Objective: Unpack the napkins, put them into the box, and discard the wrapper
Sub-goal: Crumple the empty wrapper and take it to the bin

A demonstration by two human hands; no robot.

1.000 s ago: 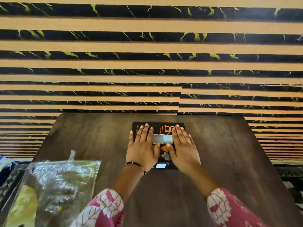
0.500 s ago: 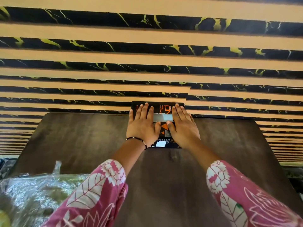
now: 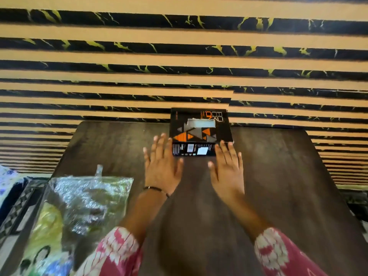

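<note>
box (image 3: pixel 200 132) sits at the table's (image 3: pixel 278 186) far edge, napkin showing in its slot; left hand (image 3: pixel 162 166) and right hand (image 3: pixel 227 168) flat, empty, flanking it; wrapper (image 3: pixel 79 212), blurred, probably empty, lies near-left: next, gather it whole for discarding.

Black box (image 3: pixel 201 132) flat at table's (image 3: pixel 278 176) far edge

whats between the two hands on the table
Only bare table, seen from the head view; the box sits just beyond the left hand and right hand.
</note>
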